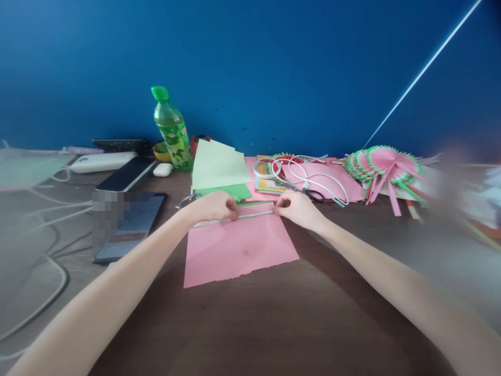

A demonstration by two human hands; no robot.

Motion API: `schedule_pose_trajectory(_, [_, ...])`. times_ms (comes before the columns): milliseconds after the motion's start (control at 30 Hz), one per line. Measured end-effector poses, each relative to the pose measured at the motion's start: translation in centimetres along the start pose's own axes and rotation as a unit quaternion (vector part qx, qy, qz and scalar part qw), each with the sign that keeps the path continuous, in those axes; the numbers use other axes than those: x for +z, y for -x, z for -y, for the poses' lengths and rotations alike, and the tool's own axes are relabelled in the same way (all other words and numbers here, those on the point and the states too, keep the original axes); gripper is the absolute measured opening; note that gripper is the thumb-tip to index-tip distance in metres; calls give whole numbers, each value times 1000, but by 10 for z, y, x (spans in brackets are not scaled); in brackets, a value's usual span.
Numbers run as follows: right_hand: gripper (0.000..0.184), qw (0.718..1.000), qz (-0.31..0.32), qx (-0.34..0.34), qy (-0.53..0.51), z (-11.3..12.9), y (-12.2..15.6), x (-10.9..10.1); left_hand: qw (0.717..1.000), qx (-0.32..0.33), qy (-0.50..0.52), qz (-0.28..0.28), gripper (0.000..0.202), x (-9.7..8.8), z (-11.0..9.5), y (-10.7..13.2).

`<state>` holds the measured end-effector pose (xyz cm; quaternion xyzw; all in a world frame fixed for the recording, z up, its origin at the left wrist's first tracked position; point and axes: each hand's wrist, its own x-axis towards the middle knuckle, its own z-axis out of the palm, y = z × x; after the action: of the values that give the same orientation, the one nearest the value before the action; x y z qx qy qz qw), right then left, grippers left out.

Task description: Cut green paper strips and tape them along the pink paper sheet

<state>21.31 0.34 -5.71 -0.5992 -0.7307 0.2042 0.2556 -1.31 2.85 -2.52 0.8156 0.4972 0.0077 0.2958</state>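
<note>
A sheet of pink paper point(238, 248) lies on the dark table, its near edge ragged. Along its far side runs a narrow white strip point(256, 213), which looks like tape. My left hand point(217, 206) is closed, with curled fingers on the strip near its middle. At the strip's right end, my right hand point(295, 206) pinches it between thumb and finger at the paper's far right corner. Behind the left hand are a pale green sheet point(219, 164) and a brighter green sheet point(235, 192). Scissors point(313, 195) with dark handles lie just behind the right hand.
Left of the paper are a tablet point(133, 230), a phone point(127, 175), a white case point(163, 169) and a green-capped bottle point(172, 130). A white cable point(324, 175) loops over more pink paper point(332, 183). At right sits a pink-and-green pleated paper decoration point(385, 164). Behind rises a blue wall point(250, 68).
</note>
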Motion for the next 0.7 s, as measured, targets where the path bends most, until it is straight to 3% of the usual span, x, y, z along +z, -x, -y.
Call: schedule_pose_trajectory(700, [16,1000,-4,-13,5,-7,-2,5,1000,-10,-2,1,17,0,-1,0])
